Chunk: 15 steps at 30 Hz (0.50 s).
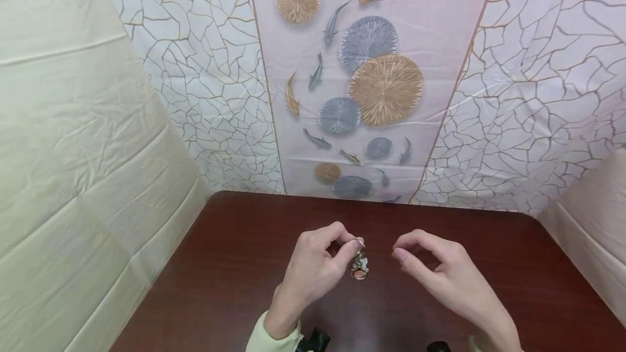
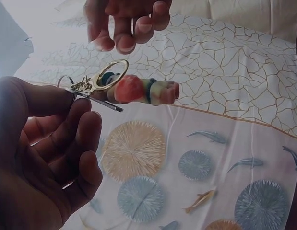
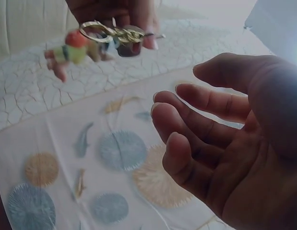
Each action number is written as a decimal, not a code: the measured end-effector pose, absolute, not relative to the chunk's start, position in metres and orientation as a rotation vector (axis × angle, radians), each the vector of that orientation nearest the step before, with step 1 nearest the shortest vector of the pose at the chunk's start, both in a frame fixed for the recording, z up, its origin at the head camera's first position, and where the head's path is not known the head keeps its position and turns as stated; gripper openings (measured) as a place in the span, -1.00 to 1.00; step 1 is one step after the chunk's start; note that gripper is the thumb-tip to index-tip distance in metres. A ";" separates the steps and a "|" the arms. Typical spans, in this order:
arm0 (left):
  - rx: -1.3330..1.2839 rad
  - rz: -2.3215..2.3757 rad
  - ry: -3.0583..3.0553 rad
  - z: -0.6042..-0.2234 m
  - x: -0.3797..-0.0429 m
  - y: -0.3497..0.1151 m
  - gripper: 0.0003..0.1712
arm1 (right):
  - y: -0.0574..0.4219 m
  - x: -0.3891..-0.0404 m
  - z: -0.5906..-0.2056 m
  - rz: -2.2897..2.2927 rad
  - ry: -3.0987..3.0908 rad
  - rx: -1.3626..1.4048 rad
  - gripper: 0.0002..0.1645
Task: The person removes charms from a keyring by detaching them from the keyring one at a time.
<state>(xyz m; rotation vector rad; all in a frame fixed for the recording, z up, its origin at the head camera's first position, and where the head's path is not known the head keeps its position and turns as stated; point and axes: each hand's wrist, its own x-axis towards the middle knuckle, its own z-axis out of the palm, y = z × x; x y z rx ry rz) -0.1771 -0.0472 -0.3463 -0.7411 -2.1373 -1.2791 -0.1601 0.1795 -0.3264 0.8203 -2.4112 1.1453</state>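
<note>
My left hand [image 1: 315,265] pinches a keychain [image 1: 359,266] by its ring end, between thumb and forefinger. The keychain hangs over the table. In the left wrist view its gold-coloured clasp [image 2: 110,81], a thin metal piece [image 2: 110,103] and a small red, green and pink figurine [image 2: 138,90] show. My right hand [image 1: 447,276] is raised to the right of the keychain, apart from it, with fingers bent loosely and nothing held. Seen from the right wrist, this right hand [image 3: 220,120] has a gap between thumb and fingers.
Below both hands lies a dark reddish-brown table [image 1: 235,243]. Behind it hangs a cloth [image 1: 303,69] printed with fish and round shapes. A cream cloth [image 1: 98,151] stands at the left, and another pale cloth [image 1: 592,227] at the right.
</note>
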 end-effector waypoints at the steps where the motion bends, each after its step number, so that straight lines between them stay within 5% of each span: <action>1: -0.737 -1.281 -2.139 -0.346 -0.177 -0.047 -0.82 | 0.177 -0.160 -0.327 1.141 -2.410 0.828 -0.72; 15: -0.740 -1.295 -2.155 -0.348 -0.178 -0.045 -0.81 | 0.152 -0.168 -0.350 1.273 -2.336 0.959 -0.71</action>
